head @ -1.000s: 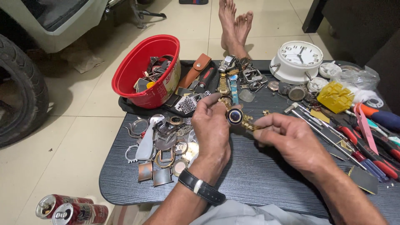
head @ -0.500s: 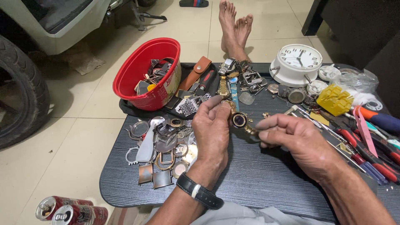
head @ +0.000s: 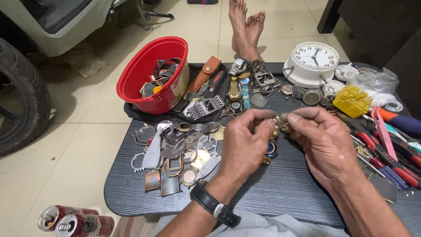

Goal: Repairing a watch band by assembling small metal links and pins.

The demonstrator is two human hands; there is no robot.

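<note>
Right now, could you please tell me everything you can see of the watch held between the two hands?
The watch is small, with a gold-coloured metal case and band and a dark bluish round face. It hangs roughly upright above the dark table, mostly hidden. The left hand pinches its upper band from the left, and the right hand grips the band end by the fingertips. Its lower links dangle free.

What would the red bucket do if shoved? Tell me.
The red bucket looks like thin plastic, so probably light, though the metal parts inside add weight. It sits on a black cloth, so it would likely drag rather than slide. Its tapered shape might tip.
</note>
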